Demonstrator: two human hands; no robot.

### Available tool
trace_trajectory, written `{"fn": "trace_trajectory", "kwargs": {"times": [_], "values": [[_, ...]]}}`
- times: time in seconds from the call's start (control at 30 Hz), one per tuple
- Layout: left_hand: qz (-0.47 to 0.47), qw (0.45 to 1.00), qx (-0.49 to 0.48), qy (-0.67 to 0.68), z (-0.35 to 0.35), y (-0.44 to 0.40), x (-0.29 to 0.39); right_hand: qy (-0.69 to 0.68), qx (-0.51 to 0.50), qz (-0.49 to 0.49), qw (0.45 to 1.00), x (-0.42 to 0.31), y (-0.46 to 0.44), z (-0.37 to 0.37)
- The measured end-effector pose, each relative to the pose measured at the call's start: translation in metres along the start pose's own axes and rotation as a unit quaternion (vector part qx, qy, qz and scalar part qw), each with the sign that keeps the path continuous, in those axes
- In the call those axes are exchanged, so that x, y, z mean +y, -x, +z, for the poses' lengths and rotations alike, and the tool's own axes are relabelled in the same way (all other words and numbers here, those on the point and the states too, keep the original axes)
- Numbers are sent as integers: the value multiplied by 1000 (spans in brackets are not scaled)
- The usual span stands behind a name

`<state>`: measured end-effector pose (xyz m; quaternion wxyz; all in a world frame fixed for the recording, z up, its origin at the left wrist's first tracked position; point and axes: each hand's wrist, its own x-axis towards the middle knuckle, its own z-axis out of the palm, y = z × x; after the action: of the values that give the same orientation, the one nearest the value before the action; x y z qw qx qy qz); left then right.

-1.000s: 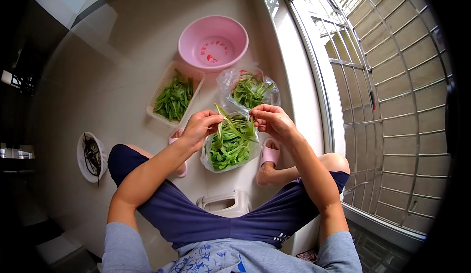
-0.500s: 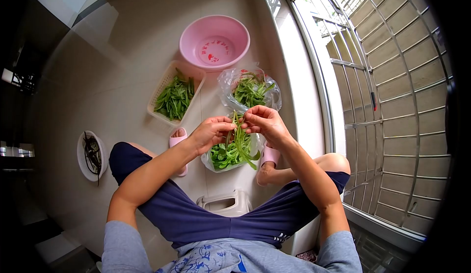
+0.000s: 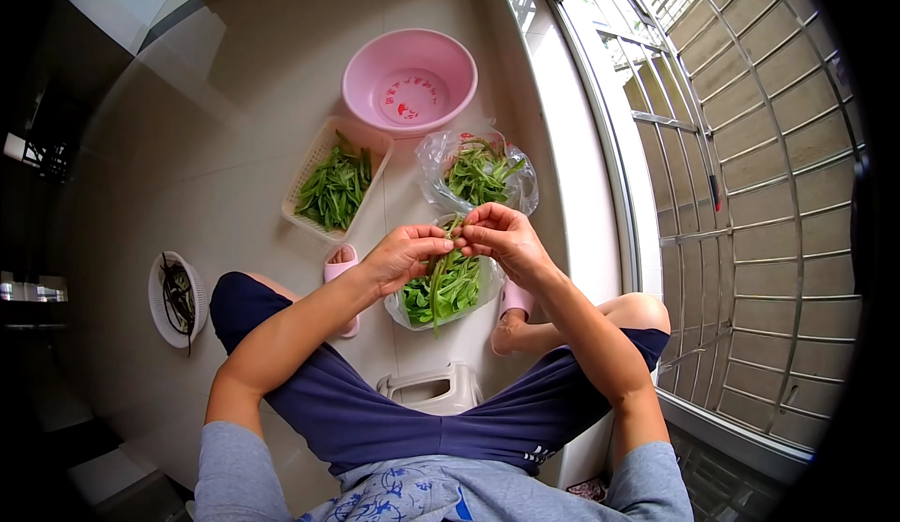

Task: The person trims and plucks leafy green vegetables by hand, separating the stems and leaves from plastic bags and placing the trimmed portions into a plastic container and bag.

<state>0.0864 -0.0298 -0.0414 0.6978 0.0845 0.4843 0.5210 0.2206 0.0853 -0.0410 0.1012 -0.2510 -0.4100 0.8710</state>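
Note:
Over an open plastic bag of leafy greens [image 3: 450,289], my left hand [image 3: 405,254] pinches a green stem [image 3: 438,283] that hangs down across the leaves. Close beside it, my right hand [image 3: 506,242] has its thumb and fingers pressed together at the stem's top end; the fingertips of both hands nearly touch. A second plastic bag with greens [image 3: 480,173] lies just beyond my hands. To its left stands a cream basket [image 3: 298,184] holding more green leaves.
A pink basin [image 3: 410,81] stands on the floor [image 3: 234,184] at the back. At the left is a white basket [image 3: 165,325] with dark stalks. A grey stool [image 3: 459,389] sits between my legs. A window frame and metal bars [image 3: 731,231] run along the right.
My hands have come together over the near bag. The held greens, first stretched between them, now hang downward from the fingertips.

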Motion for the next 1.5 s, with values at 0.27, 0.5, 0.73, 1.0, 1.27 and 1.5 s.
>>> {"fn": "trace_trajectory", "kwargs": {"times": [0.27, 0.5, 0.73, 1.0, 1.27, 1.5], "values": [[7, 998, -56, 0, -10, -5, -4, -102, -92, 84, 987, -4, 1, -8], [-2, 999, 2, 38, -13, -3, 5, 445, 187, -289, 827, -27, -22, -41], [10, 998, 24, 52, -17, -6, 2, 421, 111, -210, 876, -22, -13, -16], [19, 999, 7, 41, -18, -9, -2, 419, 81, -195, 883, 2, -2, 24], [14, 998, 21, 62, -19, -10, 1, 225, 67, -36, 971, -8, -1, 4], [31, 997, 45, 62, -19, -8, 3, 210, -21, 27, 977, -13, 4, -1]]}}
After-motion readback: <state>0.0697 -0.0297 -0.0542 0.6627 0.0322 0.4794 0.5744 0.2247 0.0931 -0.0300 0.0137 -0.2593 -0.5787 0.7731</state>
